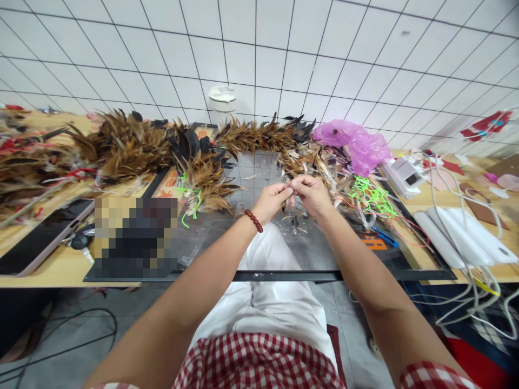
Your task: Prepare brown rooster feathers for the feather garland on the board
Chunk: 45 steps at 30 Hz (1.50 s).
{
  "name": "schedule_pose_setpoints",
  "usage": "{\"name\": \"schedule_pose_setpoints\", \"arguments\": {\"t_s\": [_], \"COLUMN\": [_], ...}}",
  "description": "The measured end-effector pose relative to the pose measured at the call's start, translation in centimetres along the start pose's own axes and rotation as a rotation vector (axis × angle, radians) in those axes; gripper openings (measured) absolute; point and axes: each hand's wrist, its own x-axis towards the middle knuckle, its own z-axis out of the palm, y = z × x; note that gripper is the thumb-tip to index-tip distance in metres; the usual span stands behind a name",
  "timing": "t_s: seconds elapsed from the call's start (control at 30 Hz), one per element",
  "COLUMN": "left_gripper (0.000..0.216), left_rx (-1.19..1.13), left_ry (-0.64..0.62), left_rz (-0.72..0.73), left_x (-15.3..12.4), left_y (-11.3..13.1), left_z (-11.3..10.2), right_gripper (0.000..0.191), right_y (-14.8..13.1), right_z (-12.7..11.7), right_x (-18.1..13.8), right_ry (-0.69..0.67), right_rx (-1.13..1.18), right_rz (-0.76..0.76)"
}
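Observation:
My left hand (pixel 272 201), with a beaded bracelet (pixel 253 220) at the wrist, meets my right hand (pixel 311 194) above the dark glass-like panel (pixel 214 237). Fingertips of both hands are pinched together; whatever lies between them is too small to make out. Just beyond the right hand is a heap of brown and whitish feathers (pixel 308 162). A row of bundled brown feathers (pixel 255 135) runs along the back, and another brown and black bunch (pixel 208 186) lies left of the hands with green ties near it.
Right of the hands are green cords (pixel 371 194), a blue cutter-like tool (pixel 384 236), a pink plastic bag (pixel 360 141) and white power units (pixel 466 235) with cables. At left lie a phone (pixel 44 235), keys (pixel 82 241) and more feathers (pixel 125 140). A white lidded cup (pixel 222 102) stands by the tiled wall.

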Motion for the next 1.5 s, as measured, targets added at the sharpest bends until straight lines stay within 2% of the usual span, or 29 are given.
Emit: {"name": "schedule_pose_setpoints", "arguments": {"t_s": [0.13,0.27,0.37,0.5,0.57,0.73,0.83,0.97,1.13,1.4,1.5], "left_gripper": [0.027,0.022,0.021,0.019,0.019,0.019,0.018,0.014,0.015,0.027,0.022], "left_rx": [0.130,0.128,0.023,-0.058,-0.062,-0.032,0.036,0.286,0.468,0.490,0.454], "left_ry": [0.026,0.208,0.420,0.650,0.680,0.659,0.596,0.514,0.428,0.314,0.268], "left_rz": [0.067,0.116,0.171,0.205,0.191,0.177,0.170,0.146,0.136,0.107,0.086], "left_x": [0.1,0.6,1.1,1.6,1.7,1.6,1.6,1.6,1.4,0.9,0.9], "left_y": [-0.1,0.2,0.7,1.0,1.0,0.8,0.5,-0.3,-0.8,-0.7,-0.7], "left_z": [-0.3,-0.7,-1.2,-2.0,-2.1,-1.9,-1.9,-2.2,-2.4,-2.1,-1.9], "right_gripper": [0.027,0.025,0.016,0.018,0.018,0.012,0.014,0.018,0.018,0.024,0.025], "right_y": [-0.1,0.0,0.5,1.4,1.6,1.7,1.5,0.9,0.5,0.0,-0.1], "right_z": [0.1,-0.3,-1.2,-1.6,-1.3,-0.5,-0.4,-0.5,-0.7,0.0,0.1], "right_x": [0.2,0.6,0.7,0.4,0.3,0.2,0.2,0.1,0.1,-0.1,-0.2], "right_ry": [0.087,0.181,0.220,0.108,0.072,-0.073,-0.056,-0.039,-0.007,0.130,0.162], "right_rx": [-0.106,-0.279,-0.640,-1.157,-1.286,-1.457,-1.522,-1.456,-1.141,-0.758,-0.664], "right_rz": [-0.069,-0.084,-0.152,-0.241,-0.215,-0.119,-0.117,-0.242,-0.410,-0.355,-0.357]}}
